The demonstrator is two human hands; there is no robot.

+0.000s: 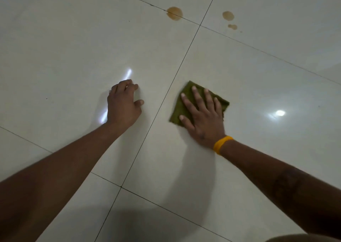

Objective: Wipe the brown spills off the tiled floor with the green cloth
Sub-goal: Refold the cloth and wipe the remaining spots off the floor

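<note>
Right hand [201, 118] spread flat, pressing green cloth [180, 110] onto tiled floor [258, 86]; brown spills [174, 13] well beyond fingertips. Left hand [122, 106] loosely curled, empty, fingertips braced on floor.

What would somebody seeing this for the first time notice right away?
Probably the green cloth, pressed flat on the pale tiled floor under the spread right hand, which wears a yellow wristband. Next, the brown spills farther ahead, one on a grout line and two smaller ones to its right, well clear of the cloth. The left hand rests bare on the neighbouring tile.
</note>
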